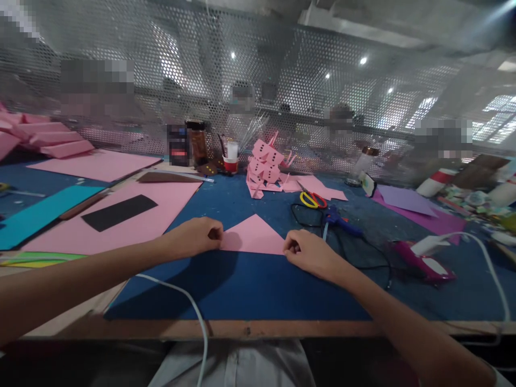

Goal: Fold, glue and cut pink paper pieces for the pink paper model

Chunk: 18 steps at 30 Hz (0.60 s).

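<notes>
A pink paper triangle (255,236) stretches between my two hands over the blue work surface, its point facing away from me and its long edge towards me. At its left corner, my left hand (201,236) is closed with the fingertips pinching the paper. My right hand (306,250) pinches the right corner in the same way. Behind the triangle stands a cluster of folded pink paper pieces (266,164) with black dots. A blue glue gun (342,221) with a dark cord lies just beyond my right hand.
Scissors (313,200) with yellow and red handles lie beyond the glue gun. Pink sheets and a black paper strip (120,212) are at the left, near a teal sheet (44,215). Purple paper (427,215) and a magenta device (427,263) lie right. A white cable (189,295) crosses the front edge.
</notes>
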Available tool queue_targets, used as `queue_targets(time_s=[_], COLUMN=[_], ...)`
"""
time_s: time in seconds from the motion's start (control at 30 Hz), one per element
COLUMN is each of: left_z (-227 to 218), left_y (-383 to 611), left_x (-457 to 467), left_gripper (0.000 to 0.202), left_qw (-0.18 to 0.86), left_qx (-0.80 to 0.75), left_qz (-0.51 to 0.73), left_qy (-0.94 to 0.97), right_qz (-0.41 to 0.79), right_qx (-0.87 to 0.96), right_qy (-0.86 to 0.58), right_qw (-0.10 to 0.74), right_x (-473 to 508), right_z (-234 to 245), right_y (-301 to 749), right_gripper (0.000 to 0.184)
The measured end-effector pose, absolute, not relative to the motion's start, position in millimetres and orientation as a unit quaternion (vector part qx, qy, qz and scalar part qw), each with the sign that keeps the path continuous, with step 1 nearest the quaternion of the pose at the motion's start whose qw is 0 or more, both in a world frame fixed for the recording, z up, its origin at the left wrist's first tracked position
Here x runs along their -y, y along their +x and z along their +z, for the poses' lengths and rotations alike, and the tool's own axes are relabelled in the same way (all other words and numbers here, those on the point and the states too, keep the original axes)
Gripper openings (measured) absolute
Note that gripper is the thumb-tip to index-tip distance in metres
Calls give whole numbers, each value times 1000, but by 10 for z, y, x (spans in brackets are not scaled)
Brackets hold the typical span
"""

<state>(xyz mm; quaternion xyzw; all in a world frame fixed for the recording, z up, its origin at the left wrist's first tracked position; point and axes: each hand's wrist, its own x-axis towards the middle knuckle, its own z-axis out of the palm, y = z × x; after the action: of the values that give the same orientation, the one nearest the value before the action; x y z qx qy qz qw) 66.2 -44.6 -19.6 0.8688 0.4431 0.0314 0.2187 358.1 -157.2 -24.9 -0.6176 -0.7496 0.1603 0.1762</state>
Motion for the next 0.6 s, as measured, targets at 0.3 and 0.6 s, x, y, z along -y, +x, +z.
queue_targets(time_s=[0.3,0.6], left_z=[-109,-124], left_y=[321,304], left_x=[492,461], left_gripper=[17,18], left_qw=[206,214], left_qx=[-471,-463], left_qz=[46,34], left_qy=[857,860], right_qz=[171,154], right_qx=[746,744], right_qy=[-620,-627], right_qw=[172,172], right_x=[1582,1602], right_z=[-219,-264], right_y=[3581,3690], right_gripper=[13,13])
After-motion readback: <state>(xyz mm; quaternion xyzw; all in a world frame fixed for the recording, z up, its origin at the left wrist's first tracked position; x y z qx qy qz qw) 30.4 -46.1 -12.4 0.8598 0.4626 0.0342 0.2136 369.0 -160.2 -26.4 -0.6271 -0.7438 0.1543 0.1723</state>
